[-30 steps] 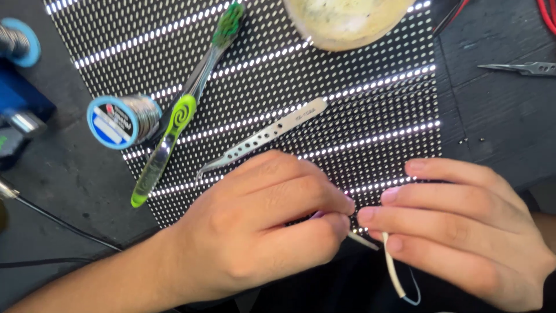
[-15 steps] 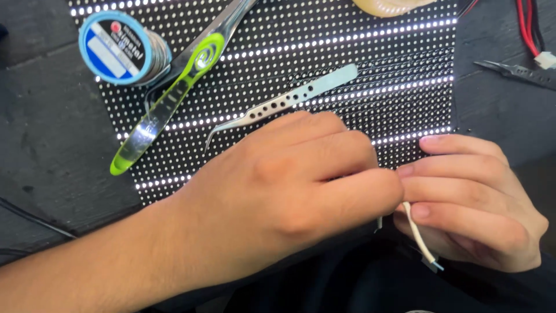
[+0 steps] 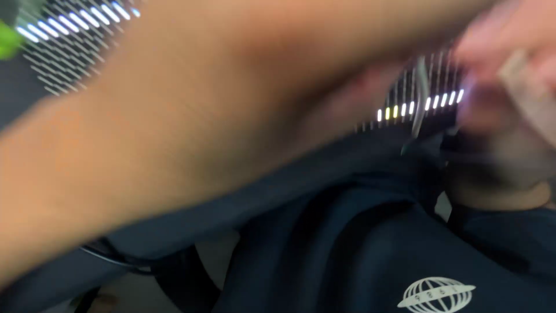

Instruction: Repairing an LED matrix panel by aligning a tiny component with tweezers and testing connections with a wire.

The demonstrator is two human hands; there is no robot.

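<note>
The picture is badly smeared by motion. My left forearm (image 3: 174,127) fills most of the view, running from the lower left up to the right. My left hand (image 3: 370,81) is only a blur over the LED panel (image 3: 425,105), whose lit dots show in a short row. A thin grey strip (image 3: 421,93) hangs down at the panel's near edge, between the hands. My right hand (image 3: 501,40) is a pink blur at the top right, next to a pale beige shape (image 3: 530,93). What either hand holds is not readable.
More of the lit panel shows at the top left, with a green handle tip (image 3: 7,42) at the edge. My dark shirt (image 3: 359,243) with a white globe emblem fills the bottom. A dark cable (image 3: 110,255) curves at the lower left.
The view has swung down and in close. The panel and tools have slid up out of sight, my left arm now covers most of the picture, and my shirt has appeared below.
</note>
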